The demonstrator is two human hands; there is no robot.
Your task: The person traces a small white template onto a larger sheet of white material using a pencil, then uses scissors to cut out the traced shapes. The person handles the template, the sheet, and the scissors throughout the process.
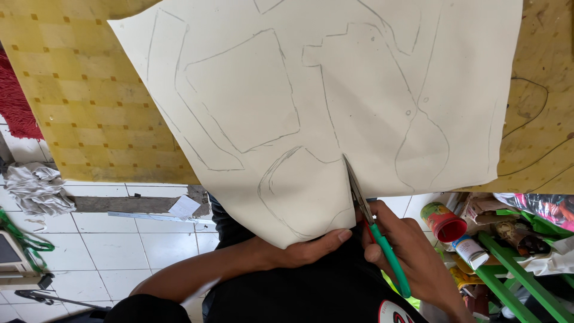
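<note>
Scissors cutting pencil-marked pattern sheet
Right hand closed around green handles; left hand pinches the edge; sagging sheet may drift off-line.

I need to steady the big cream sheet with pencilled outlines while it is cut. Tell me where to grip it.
Grip the cream pencilled sheet at its near hanging edge, just left of the green-handled scissors, coming from below as the left hand does. That edge overhangs the yellow-covered table, so probably only there can fingers pinch it.

Red-lidded round tub lower right; white labelled bottle just below, beside green rack.
</note>
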